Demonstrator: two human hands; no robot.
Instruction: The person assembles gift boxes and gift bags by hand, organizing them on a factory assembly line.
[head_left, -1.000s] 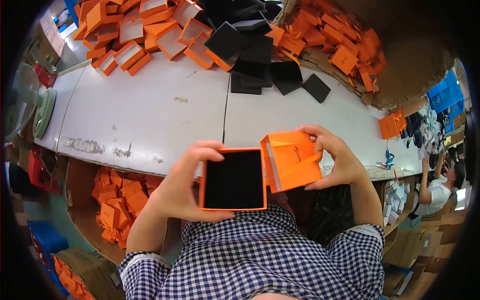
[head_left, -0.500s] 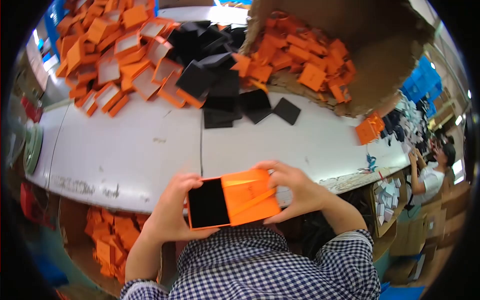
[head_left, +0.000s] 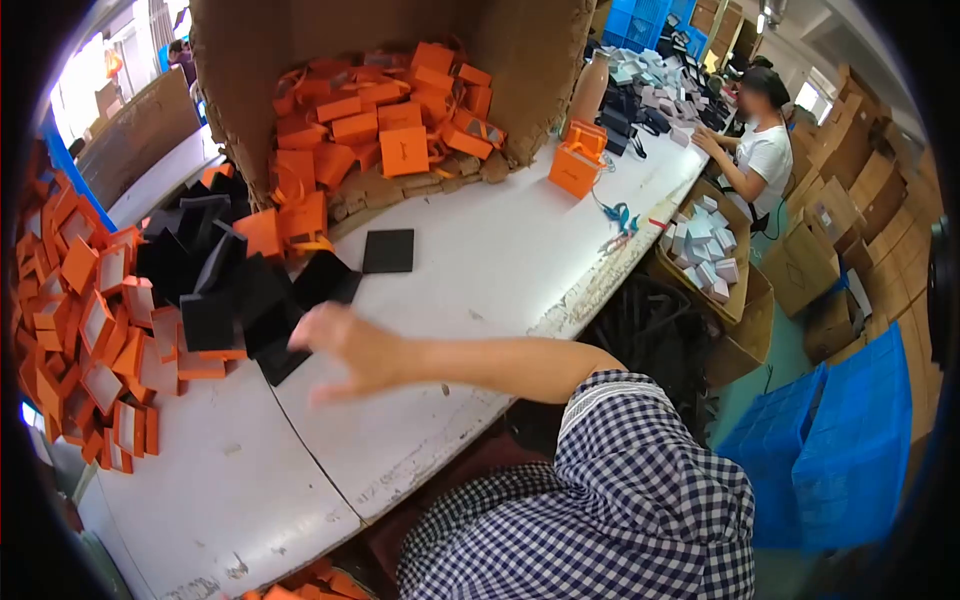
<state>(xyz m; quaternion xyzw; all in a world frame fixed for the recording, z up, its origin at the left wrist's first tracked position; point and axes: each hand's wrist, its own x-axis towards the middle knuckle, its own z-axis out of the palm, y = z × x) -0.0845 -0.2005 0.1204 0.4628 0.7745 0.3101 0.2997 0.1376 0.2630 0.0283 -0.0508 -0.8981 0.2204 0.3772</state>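
My right hand (head_left: pixel 352 355) is stretched out over the table, slightly blurred, with thumb and fingers apart and nothing seen between them. Closest to its fingertips are flat black square pads (head_left: pixel 268 338), part of a loose black heap. Another black pad (head_left: pixel 388 251) lies by itself farther back. Left of the black heap is a big pile of open orange boxes (head_left: pixel 98 322) with pale insides. My left hand is out of view, and the orange box held earlier is not seen.
A large cardboard carton (head_left: pixel 225 110) on its side holds many orange boxes (head_left: pixel 403 150). An orange bag (head_left: pixel 577 165) stands right of it near blue ribbon (head_left: pixel 620 215). A co-worker (head_left: pixel 757 160) sits at the far right by white boxes (head_left: pixel 703 245). Blue crates (head_left: pixel 855 440) stand below.
Both hands held an orange box with a black inside. Now the box and left hand are out of sight, my right hand reaches toward the black pads, and the view has turned right.
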